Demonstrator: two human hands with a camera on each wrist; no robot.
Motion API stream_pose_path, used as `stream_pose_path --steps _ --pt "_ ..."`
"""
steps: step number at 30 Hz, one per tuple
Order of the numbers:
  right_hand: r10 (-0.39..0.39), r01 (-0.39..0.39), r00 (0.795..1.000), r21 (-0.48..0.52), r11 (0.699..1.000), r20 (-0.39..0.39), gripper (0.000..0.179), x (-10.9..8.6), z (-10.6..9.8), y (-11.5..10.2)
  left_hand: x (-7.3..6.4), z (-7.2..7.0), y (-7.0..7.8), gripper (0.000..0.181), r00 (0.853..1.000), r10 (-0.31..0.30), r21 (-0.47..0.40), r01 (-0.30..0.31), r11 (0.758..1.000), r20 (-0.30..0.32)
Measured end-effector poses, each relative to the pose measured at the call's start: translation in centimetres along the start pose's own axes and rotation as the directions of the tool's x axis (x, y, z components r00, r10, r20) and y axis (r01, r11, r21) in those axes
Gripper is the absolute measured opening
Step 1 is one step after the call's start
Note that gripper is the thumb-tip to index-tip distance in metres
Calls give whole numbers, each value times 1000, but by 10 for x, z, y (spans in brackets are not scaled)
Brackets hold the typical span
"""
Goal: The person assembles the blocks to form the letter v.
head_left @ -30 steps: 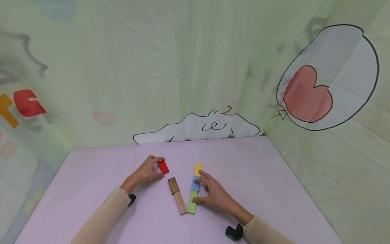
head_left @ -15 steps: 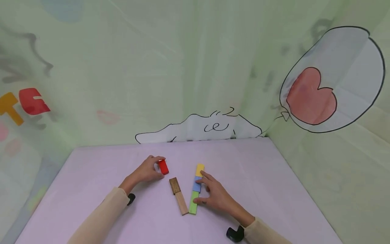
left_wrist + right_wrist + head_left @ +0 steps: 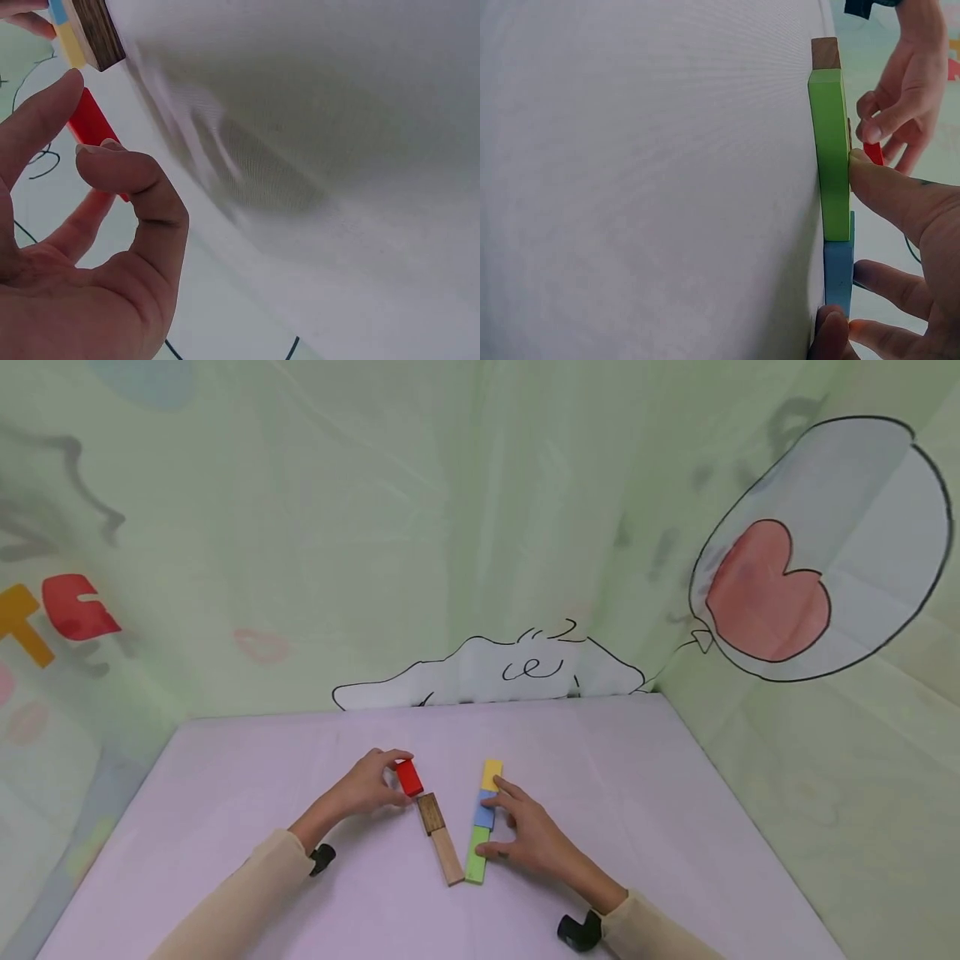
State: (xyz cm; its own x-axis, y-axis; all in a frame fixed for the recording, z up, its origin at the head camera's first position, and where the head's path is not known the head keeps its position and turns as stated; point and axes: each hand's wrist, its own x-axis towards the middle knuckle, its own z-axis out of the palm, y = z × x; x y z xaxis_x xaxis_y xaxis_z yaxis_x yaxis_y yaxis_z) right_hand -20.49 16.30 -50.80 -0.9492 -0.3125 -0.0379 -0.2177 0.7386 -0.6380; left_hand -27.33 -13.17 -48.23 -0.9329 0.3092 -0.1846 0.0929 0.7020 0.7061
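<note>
My left hand (image 3: 366, 787) pinches a red block (image 3: 408, 778) between thumb and fingers, at the far end of a dark brown wooden block (image 3: 431, 815). A light wooden block (image 3: 448, 860) continues that slanting line toward me. Beside it, a green block (image 3: 476, 865), a blue block (image 3: 484, 815) and a yellow block (image 3: 491, 772) lie end to end. The near ends of the two lines meet in a narrow V. My right hand (image 3: 536, 837) rests on the coloured line, its thumb (image 3: 877, 180) on the green block and fingertips at the blue and yellow ones.
The blocks lie on a table with a pale lilac cloth (image 3: 645, 827). Behind the table's far edge hangs a pale green curtain (image 3: 337, 543) with printed drawings. Black wrist cameras (image 3: 579, 933) sit at both cuffs.
My left hand has moved the red block slightly right and toward me, up to the dark brown block's far end. The right hand has stayed on the coloured line.
</note>
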Motion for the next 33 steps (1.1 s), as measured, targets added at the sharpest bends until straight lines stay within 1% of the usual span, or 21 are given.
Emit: stream_pose_path --steps 7,18,33 --pt "6 -6 1000 12 1000 8 67 0 0 -1 0 -1 1 72 1000 18 10 -18 1000 12" --pt "11 -11 1000 26 1000 11 66 0 0 1 10 3 -3 71 999 27 23 -27 999 19" --pt "2 -3 1000 20 1000 9 68 -2 -1 -1 18 7 -3 70 998 51 35 -53 998 46"
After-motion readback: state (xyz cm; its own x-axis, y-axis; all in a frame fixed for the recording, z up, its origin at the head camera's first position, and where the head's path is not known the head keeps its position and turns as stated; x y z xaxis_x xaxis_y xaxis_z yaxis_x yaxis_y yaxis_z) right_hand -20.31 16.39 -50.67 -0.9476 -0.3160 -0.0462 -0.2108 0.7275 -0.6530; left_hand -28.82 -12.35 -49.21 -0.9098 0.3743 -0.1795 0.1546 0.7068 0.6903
